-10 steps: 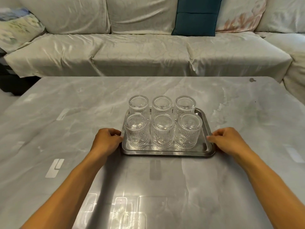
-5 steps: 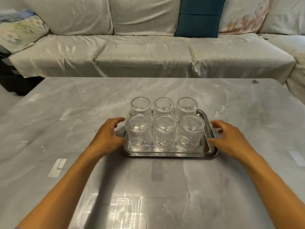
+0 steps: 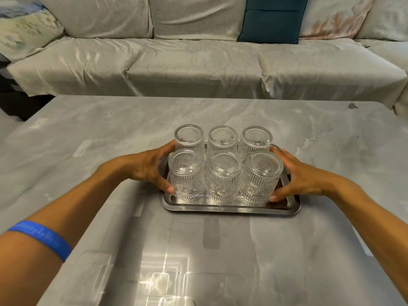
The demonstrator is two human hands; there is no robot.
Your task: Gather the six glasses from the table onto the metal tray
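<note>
Several clear ribbed glasses stand upside down in two rows of three on the metal tray, in the middle of the table. My left hand cups the left side of the cluster, with its thumb on the front left glass and its fingers against the back left glass. My right hand cups the right side, with its thumb low on the front right glass and its fingers beside the back right glass. The middle glasses are untouched.
The grey marble-look table stretches wide around the tray. A sofa with a pale cover runs along the far edge, with a teal cushion on it. A blue band is on my left forearm.
Both hands left the tray's side rims, lifted and moved inward, and now press against the outer glasses. The view has moved closer to the tray.
</note>
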